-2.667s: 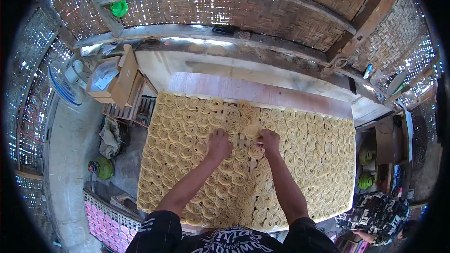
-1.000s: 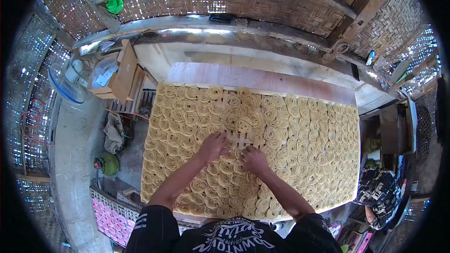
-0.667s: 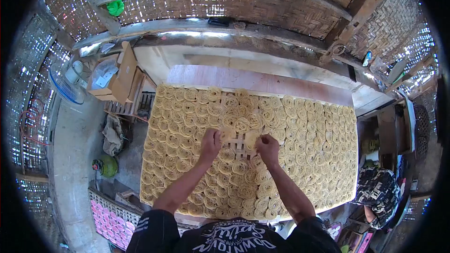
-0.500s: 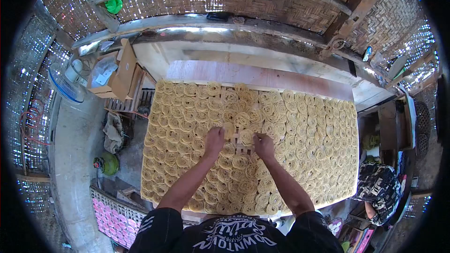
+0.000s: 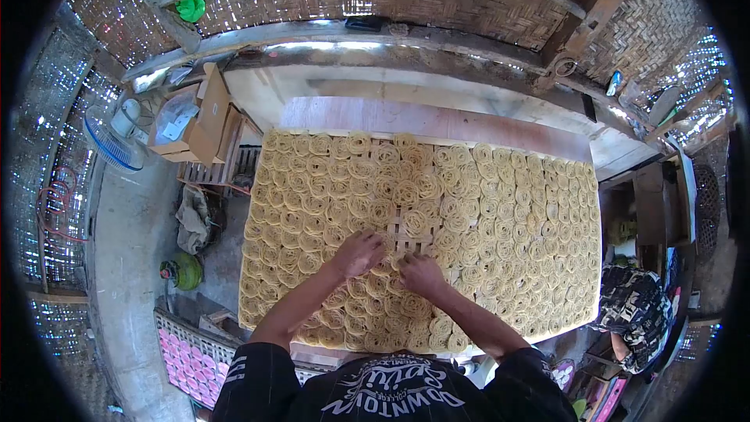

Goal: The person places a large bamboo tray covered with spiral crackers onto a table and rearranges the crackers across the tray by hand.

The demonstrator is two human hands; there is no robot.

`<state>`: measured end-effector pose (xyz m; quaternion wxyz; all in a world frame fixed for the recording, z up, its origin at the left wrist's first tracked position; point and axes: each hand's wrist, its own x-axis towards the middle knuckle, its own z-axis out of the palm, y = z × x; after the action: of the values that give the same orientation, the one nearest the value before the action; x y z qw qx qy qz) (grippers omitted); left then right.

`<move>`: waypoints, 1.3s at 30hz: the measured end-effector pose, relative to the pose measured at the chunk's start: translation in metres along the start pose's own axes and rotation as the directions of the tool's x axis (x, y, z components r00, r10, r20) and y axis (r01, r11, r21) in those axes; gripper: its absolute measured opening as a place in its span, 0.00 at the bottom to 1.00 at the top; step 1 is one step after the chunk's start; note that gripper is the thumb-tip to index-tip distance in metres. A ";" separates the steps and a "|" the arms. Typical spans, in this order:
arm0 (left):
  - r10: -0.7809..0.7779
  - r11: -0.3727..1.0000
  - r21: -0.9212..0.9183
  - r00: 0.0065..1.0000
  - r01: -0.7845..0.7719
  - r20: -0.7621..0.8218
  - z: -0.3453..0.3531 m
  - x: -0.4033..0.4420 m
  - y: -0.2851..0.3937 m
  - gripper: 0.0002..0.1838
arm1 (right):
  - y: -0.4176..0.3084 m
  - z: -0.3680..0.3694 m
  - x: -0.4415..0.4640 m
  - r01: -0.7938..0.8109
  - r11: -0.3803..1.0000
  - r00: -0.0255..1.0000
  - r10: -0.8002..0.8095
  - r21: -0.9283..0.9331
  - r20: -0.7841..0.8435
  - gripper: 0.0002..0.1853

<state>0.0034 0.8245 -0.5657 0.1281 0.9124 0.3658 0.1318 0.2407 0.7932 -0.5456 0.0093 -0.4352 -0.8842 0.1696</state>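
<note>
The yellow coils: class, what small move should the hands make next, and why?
Probably lift a nearby coil and lay it on the bare slats: the left hand and right hand are low beside that gap, and coils surround it.

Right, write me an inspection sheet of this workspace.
Surface: woven lattice showing through a gap among the yellow coils; bare board along the far edge.
Job's things: coils are round, noodle-like, closely packed, some overlapping.
Clutter: open carton holding clear plastic, beyond the left side.
Hands: left hand and right hand down at the coils near the gap; grip unclear.
Cables: red looped cord or hose, far left.
Surroundings: fan and green cylinder left; another person right.
</note>
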 end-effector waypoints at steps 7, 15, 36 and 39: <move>-0.266 0.938 -0.304 0.905 0.164 -0.331 0.006 0.007 0.005 0.10 | 0.038 -0.019 0.009 -0.327 0.555 0.720 0.670 0.765 -0.178 0.10; -0.824 0.523 -0.545 0.553 0.655 -0.125 0.008 0.024 0.024 0.13 | 0.040 -0.005 0.009 -0.430 0.711 0.770 0.610 0.557 -0.184 0.16; -0.750 0.580 -0.378 0.654 0.721 0.098 -0.008 0.022 0.071 0.11 | -0.037 0.016 -0.037 -0.251 0.888 0.931 0.331 0.385 -0.157 0.10; -0.756 0.518 -0.567 0.653 0.640 0.048 -0.062 0.030 0.084 0.11 | 0.004 -0.015 -0.034 -0.286 0.293 0.695 0.719 0.912 -0.013 0.10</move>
<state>0.0570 0.7950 -0.4754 0.3816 0.5922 0.6609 0.2586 0.2672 0.7739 -0.5281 0.3609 -0.6561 -0.4569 0.4801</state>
